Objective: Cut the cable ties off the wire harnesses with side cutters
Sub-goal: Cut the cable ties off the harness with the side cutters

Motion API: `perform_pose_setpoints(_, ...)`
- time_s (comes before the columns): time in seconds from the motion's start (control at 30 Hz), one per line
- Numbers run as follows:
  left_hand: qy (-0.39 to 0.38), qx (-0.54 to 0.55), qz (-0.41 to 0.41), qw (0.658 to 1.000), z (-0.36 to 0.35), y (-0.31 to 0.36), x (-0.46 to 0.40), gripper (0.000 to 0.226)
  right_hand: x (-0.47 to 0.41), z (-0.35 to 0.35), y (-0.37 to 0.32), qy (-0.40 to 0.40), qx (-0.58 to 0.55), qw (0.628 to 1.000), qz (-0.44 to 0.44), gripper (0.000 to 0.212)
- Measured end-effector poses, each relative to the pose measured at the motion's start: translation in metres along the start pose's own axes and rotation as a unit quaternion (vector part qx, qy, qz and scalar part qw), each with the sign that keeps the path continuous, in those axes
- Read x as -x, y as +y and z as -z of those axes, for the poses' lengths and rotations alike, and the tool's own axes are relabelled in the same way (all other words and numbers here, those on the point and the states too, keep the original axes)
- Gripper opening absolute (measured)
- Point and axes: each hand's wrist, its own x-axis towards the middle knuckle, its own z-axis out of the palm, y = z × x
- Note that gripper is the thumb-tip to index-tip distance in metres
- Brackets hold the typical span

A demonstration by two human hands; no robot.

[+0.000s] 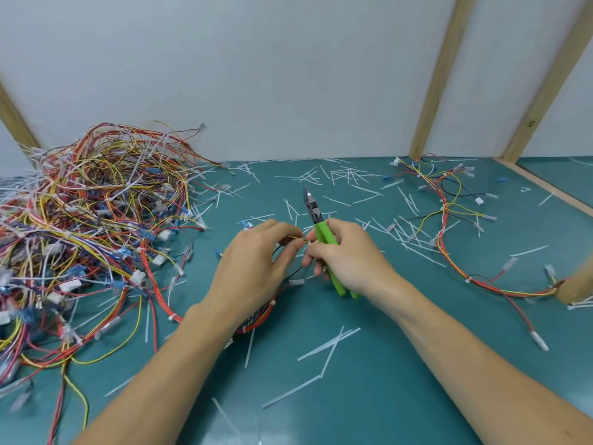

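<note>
Teal surface (369, 364), open near edge. Harness pile (90, 226), far left. Loose harness (449, 220), right. Left hand (253, 268): grip pinching a yellow wire (296, 238), centre. Right hand (349, 255): grip clamped round green side cutters (321, 226), jaws apparently together. Cut ties (330, 348) scattered.

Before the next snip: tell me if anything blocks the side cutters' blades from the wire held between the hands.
Nothing visible does. The side cutters point up and away in the right hand, blades in open air above the mat. The yellow wire is pinched between the left hand and the right fingertips, just below.
</note>
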Motion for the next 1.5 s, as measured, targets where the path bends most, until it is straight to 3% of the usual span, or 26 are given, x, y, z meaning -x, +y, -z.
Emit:
perform_pose_setpoints(0.27,0.063,0.002,-0.016,0.998,-0.002,0.004,0.001,0.011,0.002,-0.003,-0.001,-0.014,-0.096,0.995,-0.016,0.019)
perform_pose_setpoints(0.47,0.027,0.046,-0.032,0.998,-0.005,-0.001,0.001,0.028,0.004,0.004,-0.007,-0.056,-0.166,0.984,-0.032,0.016)
perform_pose_setpoints(0.67,0.057,0.085,-0.011,0.995,-0.004,-0.004,-0.001,0.014,0.004,0.015,-0.013,-0.134,-0.267,0.951,-0.079,0.017)
perform_pose_setpoints(0.77,0.046,0.115,0.039,0.992,-0.007,-0.003,0.0,0.007,0.001,0.019,-0.014,-0.097,-0.29,0.948,-0.082,0.03)
perform_pose_setpoints(0.9,0.035,0.202,0.12,0.971,-0.008,-0.005,-0.002,0.014,-0.006,0.026,-0.01,0.043,-0.187,0.981,-0.032,0.031)
perform_pose_setpoints(1.03,0.044,0.268,0.168,0.948,-0.005,-0.01,-0.003,0.025,-0.008,0.035,0.001,0.15,0.034,0.986,0.063,0.027)
perform_pose_setpoints(1.13,0.052,0.277,0.19,0.94,-0.004,-0.012,-0.004,0.029,-0.01,0.043,0.006,0.13,0.144,0.973,0.122,0.019)
perform_pose_setpoints(1.27,0.045,0.268,0.219,0.937,-0.008,-0.015,-0.004,0.032,-0.012,0.046,0.009,0.065,0.216,0.964,0.139,0.037)
perform_pose_setpoints(1.4,0.04,0.261,0.249,0.932,-0.009,-0.018,-0.007,0.027,-0.011,0.045,0.012,0.107,0.196,0.964,0.141,0.034)
perform_pose_setpoints(1.5,0.034,0.259,0.242,0.934,-0.008,-0.017,-0.006,0.025,-0.012,0.045,0.011,0.128,0.211,0.955,0.164,0.046)
